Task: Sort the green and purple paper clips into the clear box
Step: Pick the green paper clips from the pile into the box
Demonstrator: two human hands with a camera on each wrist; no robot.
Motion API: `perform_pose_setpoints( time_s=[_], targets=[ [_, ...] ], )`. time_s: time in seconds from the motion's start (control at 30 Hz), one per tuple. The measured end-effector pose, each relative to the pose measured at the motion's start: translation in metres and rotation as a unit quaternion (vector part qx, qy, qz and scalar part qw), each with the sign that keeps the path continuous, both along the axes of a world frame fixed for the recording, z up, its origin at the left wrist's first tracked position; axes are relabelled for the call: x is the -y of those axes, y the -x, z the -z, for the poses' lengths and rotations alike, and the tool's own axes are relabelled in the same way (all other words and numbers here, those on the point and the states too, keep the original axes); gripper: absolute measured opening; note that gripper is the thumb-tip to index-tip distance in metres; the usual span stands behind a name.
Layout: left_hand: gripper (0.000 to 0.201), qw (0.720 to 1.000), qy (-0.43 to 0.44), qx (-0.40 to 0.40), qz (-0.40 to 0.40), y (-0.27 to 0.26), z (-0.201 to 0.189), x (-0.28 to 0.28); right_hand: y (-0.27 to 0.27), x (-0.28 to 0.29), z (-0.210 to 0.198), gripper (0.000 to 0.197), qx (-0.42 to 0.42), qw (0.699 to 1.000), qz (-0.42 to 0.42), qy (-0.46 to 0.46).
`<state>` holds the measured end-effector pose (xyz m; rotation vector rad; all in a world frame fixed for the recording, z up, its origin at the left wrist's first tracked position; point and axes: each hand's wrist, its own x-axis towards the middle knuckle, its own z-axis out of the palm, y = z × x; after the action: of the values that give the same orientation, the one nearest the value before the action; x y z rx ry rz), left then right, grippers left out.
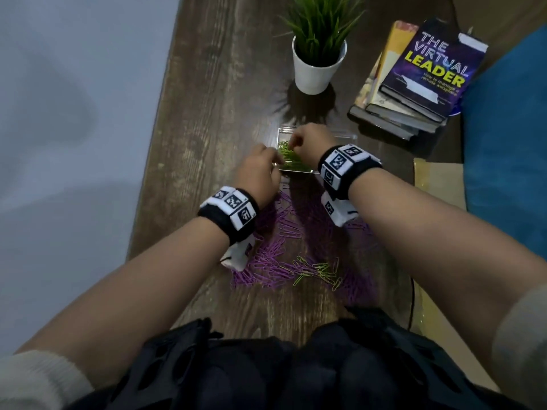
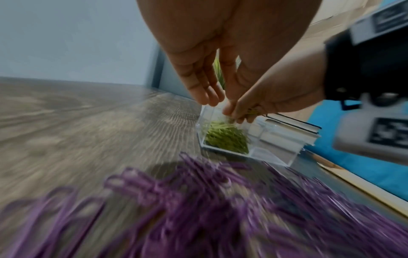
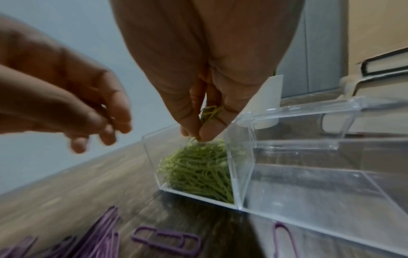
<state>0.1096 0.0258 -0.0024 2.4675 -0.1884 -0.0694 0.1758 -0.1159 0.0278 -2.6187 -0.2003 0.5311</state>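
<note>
The clear box [image 1: 337,134] stands mid-table with two compartments. Its left compartment holds a heap of green clips [image 3: 198,171]; the right compartment [image 3: 309,183] shows nothing inside. My right hand [image 3: 196,136] hovers over the left compartment and pinches a small bunch of green clips [image 3: 208,112]. My left hand [image 3: 103,129] hangs beside the box's left wall, fingers relaxed, with nothing visible in it. Purple clips [image 1: 278,250] lie spread on the table in front of the box. A few loose green clips [image 1: 316,270] lie among them near me.
A white potted plant [image 1: 318,63] stands behind the box. A stack of books [image 1: 414,81] sits at the back right, beside a blue cushion [image 1: 509,143] and a yellowish flat packet [image 1: 438,179]. The table's left edge [image 1: 148,161] runs close to my left hand.
</note>
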Motion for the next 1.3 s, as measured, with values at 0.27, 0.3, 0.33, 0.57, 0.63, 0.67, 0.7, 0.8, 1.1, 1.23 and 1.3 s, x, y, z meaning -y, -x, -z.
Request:
perform_pose_setpoints(
  time_s=[0.27,0.3,0.33,0.57,0.63,0.67,0.7,0.8,1.1,1.23,1.3],
  targets=[
    [0.010,0.975,-0.020,-0.127,0.182,0.103,0.017,0.018,0.055,0.020,0.002,0.022,0.068,0.993,0.045,-0.088],
    [0.012,0.970,-0.026,-0.137,0.201,0.114,0.021,0.021,0.073,0.025,0.000,0.021,0.069,0.992,0.053,-0.096],
    [0.015,0.966,-0.031,-0.142,0.212,0.122,0.024,0.023,0.092,0.031,0.000,0.021,0.056,0.992,0.058,-0.101],
    [0.027,0.955,-0.098,-0.124,0.249,0.128,0.030,0.027,0.189,0.070,0.044,0.019,-0.113,0.993,-0.013,-0.022],
    [0.025,0.954,-0.110,-0.100,0.259,0.121,0.028,0.027,0.192,0.074,0.052,0.019,-0.101,0.994,-0.005,-0.028],
    [0.023,0.957,-0.109,-0.088,0.255,0.117,0.027,0.026,0.191,0.074,0.052,0.018,-0.083,0.996,0.007,-0.035],
    [0.022,0.960,-0.109,-0.084,0.242,0.112,0.025,0.025,0.188,0.075,0.052,0.018,-0.061,0.997,0.017,-0.044],
    [0.020,0.972,-0.127,-0.088,0.175,0.099,0.023,0.018,0.183,0.079,0.043,0.021,-0.019,0.997,0.042,-0.060],
    [0.021,0.943,-0.138,-0.092,0.289,0.125,0.025,0.028,0.214,0.096,0.035,0.028,-0.088,0.996,0.007,-0.019],
    [0.031,0.948,-0.171,-0.084,0.256,0.119,0.022,0.021,0.215,0.092,0.042,0.033,-0.074,0.993,0.060,-0.074],
    [0.039,0.951,-0.194,-0.074,0.231,0.113,0.020,0.016,0.212,0.091,0.042,0.039,-0.066,0.989,0.096,-0.090]
  ],
)
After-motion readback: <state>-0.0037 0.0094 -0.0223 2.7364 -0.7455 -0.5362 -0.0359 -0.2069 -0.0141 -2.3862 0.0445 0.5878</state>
